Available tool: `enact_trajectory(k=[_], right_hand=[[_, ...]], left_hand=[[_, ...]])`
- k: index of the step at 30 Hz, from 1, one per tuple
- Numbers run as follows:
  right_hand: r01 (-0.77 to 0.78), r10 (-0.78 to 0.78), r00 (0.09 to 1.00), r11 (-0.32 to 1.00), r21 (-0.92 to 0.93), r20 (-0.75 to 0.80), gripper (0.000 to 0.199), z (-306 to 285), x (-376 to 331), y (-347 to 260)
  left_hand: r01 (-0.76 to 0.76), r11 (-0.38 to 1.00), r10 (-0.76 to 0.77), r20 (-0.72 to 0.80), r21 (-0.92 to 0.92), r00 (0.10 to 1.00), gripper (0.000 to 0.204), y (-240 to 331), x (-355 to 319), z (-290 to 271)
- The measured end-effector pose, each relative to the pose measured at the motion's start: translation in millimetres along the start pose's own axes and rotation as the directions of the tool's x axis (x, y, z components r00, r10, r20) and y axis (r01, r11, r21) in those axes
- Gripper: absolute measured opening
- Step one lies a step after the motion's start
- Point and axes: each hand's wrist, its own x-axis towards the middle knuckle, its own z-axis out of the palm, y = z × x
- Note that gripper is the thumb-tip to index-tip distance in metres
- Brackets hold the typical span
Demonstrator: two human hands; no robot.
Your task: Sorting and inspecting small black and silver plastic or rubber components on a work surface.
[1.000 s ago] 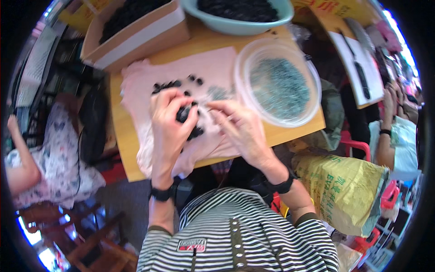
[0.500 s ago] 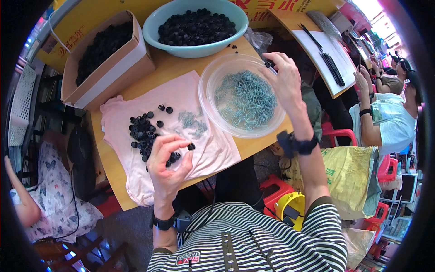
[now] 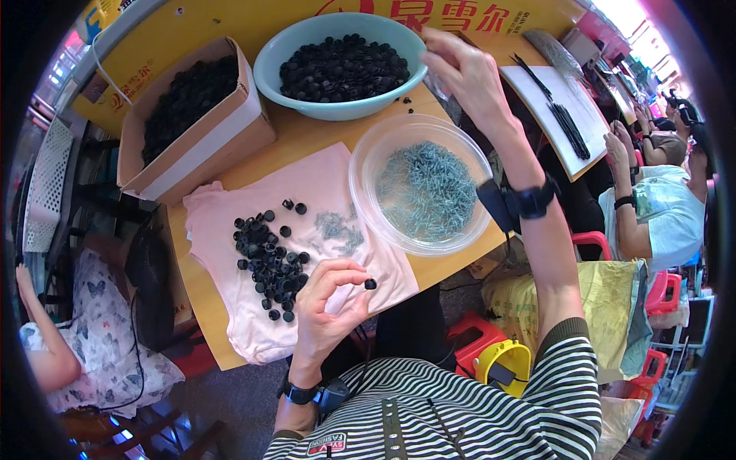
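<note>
Left hand (image 3: 326,303) fingers pinch a small black cap (image 3: 370,284) over a pink cloth (image 3: 322,192) (on the desk (image 3: 307,142)), while right hand (image 3: 468,73) fingers close beside a blue bowl (image 3: 268,65)

An open brown cardboard box (image 3: 195,126) with a white side sits at ten o'clock, and a yellow sign (image 3: 253,19) with red characters runs along twelve o'clock.
</note>
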Motion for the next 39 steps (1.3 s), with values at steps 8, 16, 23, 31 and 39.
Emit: enact_trajectory(k=[8,16,23,31,39], right_hand=[[-0.270,0.176,0.939,0.909,0.316,0.296,0.020,3.9,-66.6,-77.8],[-0.872,0.155,0.486,0.019,0.490,0.860,0.029,25.9,-199.7,-137.0],[-0.863,0.211,0.477,-0.073,0.500,0.853,0.025,42.9,-211.1,-123.1],[-0.346,0.177,0.895,0.854,0.388,0.409,0.023,65.6,-209.3,-118.7],[-0.106,0.031,0.933,0.976,0.191,0.357,0.017,79.1,-212.3,-115.3]], left_hand=[[0.004,1.000,-0.005,-0.088,-0.015,0.996,0.025,-3.5,-19.4,-12.2],[-0.111,0.994,0.110,-0.080,-0.001,0.991,0.028,-2.6,-24.4,-18.1],[-0.092,0.981,0.103,-0.052,0.171,0.993,0.032,-7.4,-28.7,-24.3],[-0.121,0.720,0.171,-0.006,0.684,0.985,0.015,-33.1,28.9,-53.7],[-0.070,0.640,0.018,0.077,0.765,0.997,0.009,-44.1,45.9,-50.8]])
